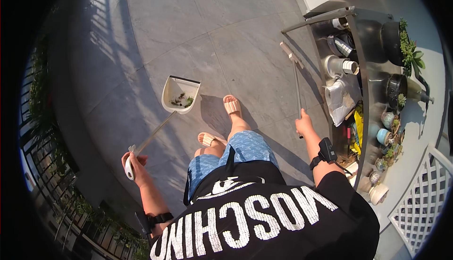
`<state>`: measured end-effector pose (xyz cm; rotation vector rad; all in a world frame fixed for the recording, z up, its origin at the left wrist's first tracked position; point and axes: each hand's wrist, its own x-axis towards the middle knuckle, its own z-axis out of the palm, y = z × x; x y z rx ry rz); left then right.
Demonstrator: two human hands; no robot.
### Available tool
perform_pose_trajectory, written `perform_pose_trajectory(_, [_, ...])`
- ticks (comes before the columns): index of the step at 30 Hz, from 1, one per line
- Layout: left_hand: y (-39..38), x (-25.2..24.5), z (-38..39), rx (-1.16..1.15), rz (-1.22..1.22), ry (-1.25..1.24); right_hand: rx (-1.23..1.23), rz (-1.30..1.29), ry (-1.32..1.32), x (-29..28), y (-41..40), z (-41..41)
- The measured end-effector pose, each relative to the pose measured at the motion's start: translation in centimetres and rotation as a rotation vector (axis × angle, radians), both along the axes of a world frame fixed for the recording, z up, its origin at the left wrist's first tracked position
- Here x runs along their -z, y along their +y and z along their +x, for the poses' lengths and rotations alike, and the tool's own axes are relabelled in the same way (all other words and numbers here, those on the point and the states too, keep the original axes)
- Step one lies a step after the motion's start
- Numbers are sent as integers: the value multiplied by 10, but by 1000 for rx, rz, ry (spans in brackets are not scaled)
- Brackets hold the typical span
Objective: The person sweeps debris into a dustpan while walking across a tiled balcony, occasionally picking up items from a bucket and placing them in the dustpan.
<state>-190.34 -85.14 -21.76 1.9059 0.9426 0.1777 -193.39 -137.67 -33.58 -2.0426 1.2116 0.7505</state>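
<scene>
My left hand [137, 166] grips the white handle end of a long-handled dustpan [182, 92]. Its white pan is out ahead and to the left of my feet, mouth facing away from me. Inside the pan lie dark debris [178, 99] and a few green leaves [189, 101]. On the other side, my right hand [305, 123] is closed around the grey stick of a broom [293, 55]. The broom's pale head, with short bristles, points away from me beside the metal shelf. Whether the head touches the floor I cannot tell.
Along the right stands a metal shelf unit [361, 83] holding pots, a white bag [341, 99] and yellow packaging [358, 129]. Potted succulents [407, 47] line its top. A white lattice panel [424, 196] is at lower right. Dark railings [42, 175] with plants run along the left. Grey tiles [170, 23] cover the floor.
</scene>
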Motion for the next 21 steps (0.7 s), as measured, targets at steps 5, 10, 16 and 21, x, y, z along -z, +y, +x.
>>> perform_pose_trajectory(5, [21,0,-34,34,42,36,91,47,56,20,51,-15])
perform_pose_trajectory(10, [54,15,-84,93,102,56,71,109,7,36,155,-72])
perform_pose_trajectory(16, [123,26,-150,140,64,-39,-81,292,70,9,290,-90])
perform_pose_trajectory(21, [155,42,-191,138,23,-68,-228,372,63,4,349,-103])
